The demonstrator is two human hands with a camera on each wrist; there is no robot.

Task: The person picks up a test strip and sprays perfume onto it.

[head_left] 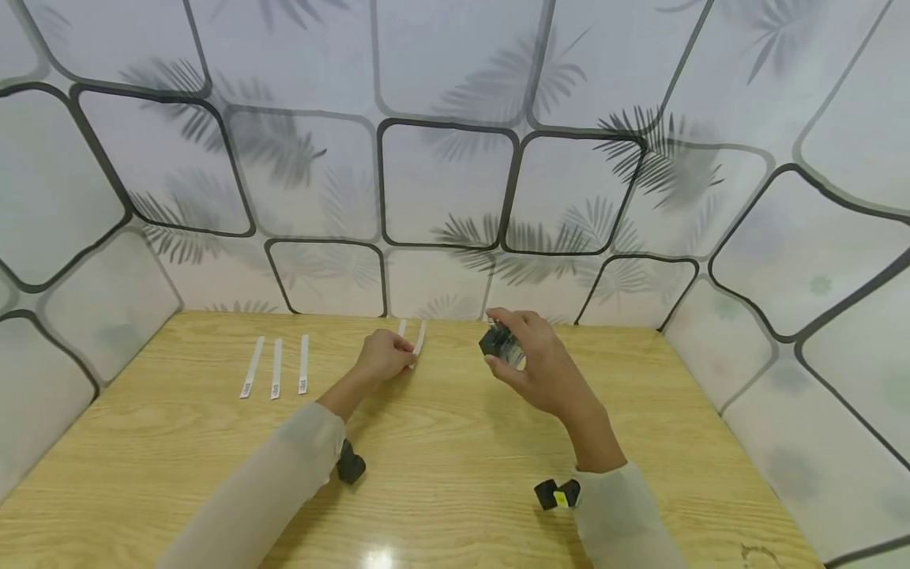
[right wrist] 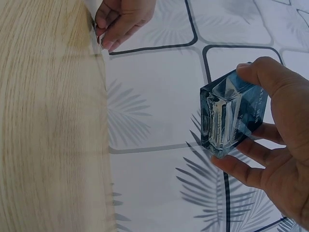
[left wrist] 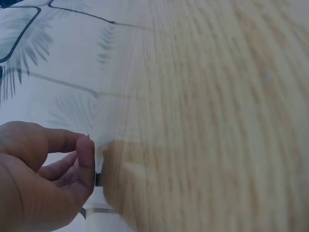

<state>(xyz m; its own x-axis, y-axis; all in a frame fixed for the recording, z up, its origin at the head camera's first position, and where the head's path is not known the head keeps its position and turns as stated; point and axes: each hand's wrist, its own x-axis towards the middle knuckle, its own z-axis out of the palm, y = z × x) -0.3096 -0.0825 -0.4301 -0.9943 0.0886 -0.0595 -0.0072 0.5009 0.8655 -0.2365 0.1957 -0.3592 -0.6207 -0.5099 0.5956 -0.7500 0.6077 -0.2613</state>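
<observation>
My right hand [head_left: 543, 367] holds a clear, dark-tinted glass perfume bottle [head_left: 501, 344] up above the table, tilted, with thumb and fingers at its opposite sides. Lettering shows on one face of the bottle [right wrist: 234, 108] in the right wrist view. Toward the back of the table, my left hand [head_left: 384, 355] pinches a narrow white paper strip [head_left: 420, 338] that slants up past the fingertips. A second white strip [head_left: 402, 325] pokes out just behind that hand, its lower part hidden. In the left wrist view the thumb and index finger [left wrist: 86, 150] meet at their tips.
Three more white strips lie side by side at the left: an outer one [head_left: 252, 367], a middle one [head_left: 276, 369] and an inner one [head_left: 303, 363], each with small print at its near end. A patterned cloth wall [head_left: 448, 190] surrounds the wooden table [head_left: 441, 458] at the back and sides.
</observation>
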